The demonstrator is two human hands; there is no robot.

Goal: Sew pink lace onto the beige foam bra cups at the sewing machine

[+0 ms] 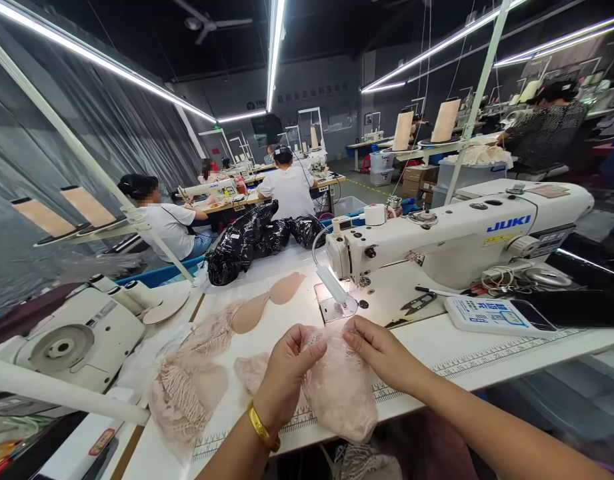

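A pale pink lace bra cup (341, 393) hangs over the table's front edge, pinched at its top by both hands. My left hand (289, 363) has thumb and fingers closed on its left side. Opposite it, my right hand (381, 350) grips the upper right side. Just beyond the fingers is the lit needle area of a white sewing machine (451, 233). More pink lace pieces (187, 393) lie in a heap on the left, with smooth cups (249, 313) behind them. A small lace piece (251, 372) rests beside my left wrist.
Thread snips (419, 303) and a white phone-like case (497, 313) lie right of the needle. Black plastic bags (247, 240) stand behind the table (281, 327). Another machine (71, 333) is at the left. Several people work farther back.
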